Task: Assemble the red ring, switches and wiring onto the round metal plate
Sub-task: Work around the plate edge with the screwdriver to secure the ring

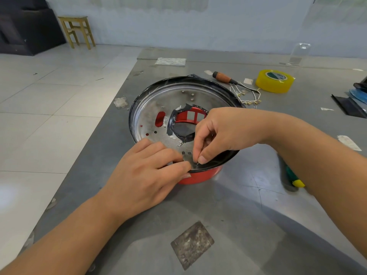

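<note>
The round metal plate (170, 100) with a black rim lies on top of the red ring (200, 177), whose red wall shows under the near edge and through the taped central hole. My left hand (147, 173) rests on the plate's near rim, its fingertips pressed against the edge. My right hand (214, 133) reaches over the plate and pinches a tiny screw-like part between thumb and forefinger at the near rim. The white wiring (248, 96) with brass terminals lies on the table behind the plate. No switches are in sight.
A wooden-handled tool (224, 77) and a yellow tape roll (275, 81) lie at the back right. A green and yellow screwdriver (294, 177) sits under my right forearm. Dark objects (351, 100) lie at the right edge. The grey table's left edge drops to a tiled floor with a stool (76, 30).
</note>
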`<state>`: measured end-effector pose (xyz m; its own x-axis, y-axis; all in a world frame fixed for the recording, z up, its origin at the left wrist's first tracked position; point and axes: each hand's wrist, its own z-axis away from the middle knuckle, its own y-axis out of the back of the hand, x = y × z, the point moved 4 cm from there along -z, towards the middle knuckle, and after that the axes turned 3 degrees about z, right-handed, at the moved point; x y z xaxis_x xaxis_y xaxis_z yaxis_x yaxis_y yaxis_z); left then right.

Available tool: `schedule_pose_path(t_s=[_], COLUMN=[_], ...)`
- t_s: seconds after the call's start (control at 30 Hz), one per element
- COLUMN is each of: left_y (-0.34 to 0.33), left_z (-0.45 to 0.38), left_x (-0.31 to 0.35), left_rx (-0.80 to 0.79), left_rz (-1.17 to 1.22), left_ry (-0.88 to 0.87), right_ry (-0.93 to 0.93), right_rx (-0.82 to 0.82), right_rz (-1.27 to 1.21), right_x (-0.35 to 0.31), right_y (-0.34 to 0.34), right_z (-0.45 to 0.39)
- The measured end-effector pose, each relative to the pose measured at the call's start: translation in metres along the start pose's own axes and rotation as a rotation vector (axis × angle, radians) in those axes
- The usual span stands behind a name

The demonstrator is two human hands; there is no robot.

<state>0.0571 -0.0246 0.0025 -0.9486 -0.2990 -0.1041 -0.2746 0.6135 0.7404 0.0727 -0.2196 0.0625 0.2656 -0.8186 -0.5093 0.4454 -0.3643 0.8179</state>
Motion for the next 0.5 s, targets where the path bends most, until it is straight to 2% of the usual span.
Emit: schedule_pose_path(t_s=[0.5], left_y=[-0.003], left_z=[0.005], left_x=[-0.01], left_rx=[-0.002], left_rz=[0.081], left_ry=[0.063], right_ry=[-0.048], right_rx=[-0.076], right_rz=[0.075], right_x=[-0.009], right_y=[-0.005], right_z=[-0.015])
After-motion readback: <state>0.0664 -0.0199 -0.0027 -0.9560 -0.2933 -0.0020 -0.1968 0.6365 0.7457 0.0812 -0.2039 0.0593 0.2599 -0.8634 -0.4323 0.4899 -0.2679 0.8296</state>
